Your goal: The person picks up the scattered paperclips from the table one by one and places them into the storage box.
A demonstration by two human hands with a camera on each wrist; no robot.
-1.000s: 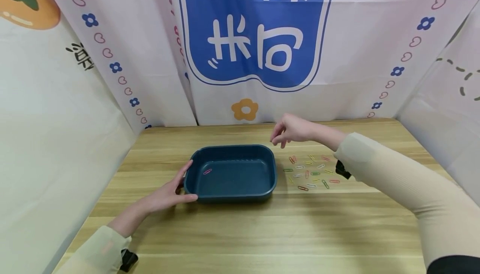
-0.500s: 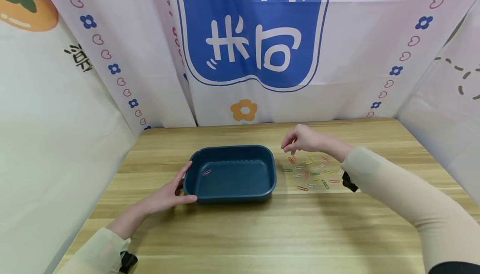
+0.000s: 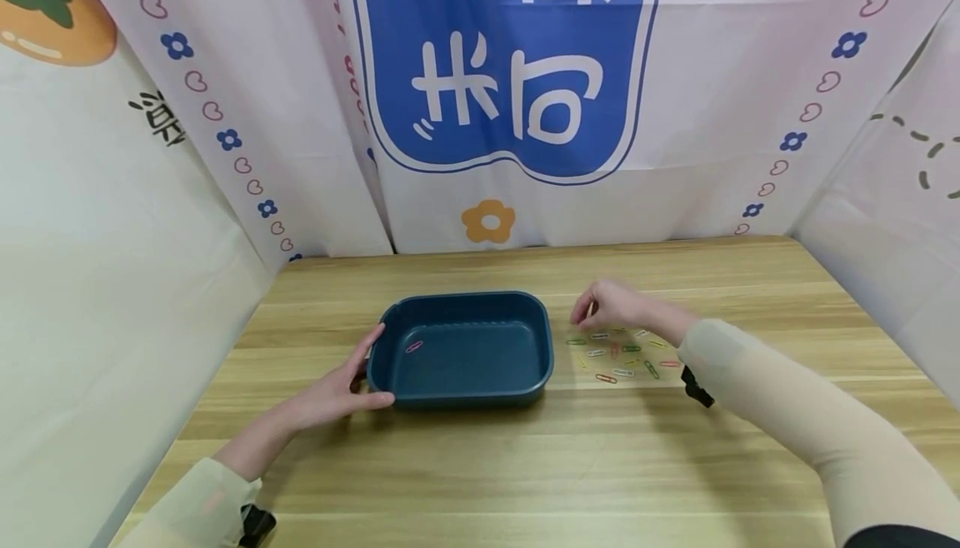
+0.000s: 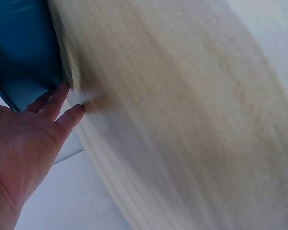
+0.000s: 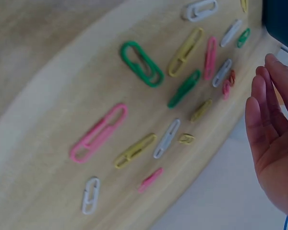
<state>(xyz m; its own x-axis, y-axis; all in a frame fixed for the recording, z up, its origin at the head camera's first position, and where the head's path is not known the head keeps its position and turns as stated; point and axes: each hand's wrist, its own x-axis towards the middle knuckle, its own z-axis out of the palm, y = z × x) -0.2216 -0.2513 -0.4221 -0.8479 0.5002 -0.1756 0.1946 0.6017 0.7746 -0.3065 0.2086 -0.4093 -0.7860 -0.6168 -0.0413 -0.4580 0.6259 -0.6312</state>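
A dark blue plastic basin (image 3: 465, 401) stands on the table, with one pink paper clip (image 3: 414, 346) lying inside near its left end. My left hand (image 3: 330, 396) holds that end, thumb on the near corner and fingers along the left wall; the left wrist view shows the fingers against the basin's outside. To the right of the basin, my right hand (image 3: 611, 305) is low over the far side of the scattered clips, fingertips pointing down. In the right wrist view its fingers are fairly straight and close together, near a red clip (image 5: 232, 77), nothing visible between them.
Several green, yellow, white and pink paper clips lie spread on the wooden table (image 3: 480, 473), among them a green clip (image 5: 141, 63) and a long pink clip (image 5: 98, 133). A printed cloth backdrop (image 3: 697, 115) rises behind the table, with cloth walls at both sides.
My right hand has moved from beside the basin's far right corner rightward and down to the clips, covering some at the far side. The left hand and basin have stayed in place.
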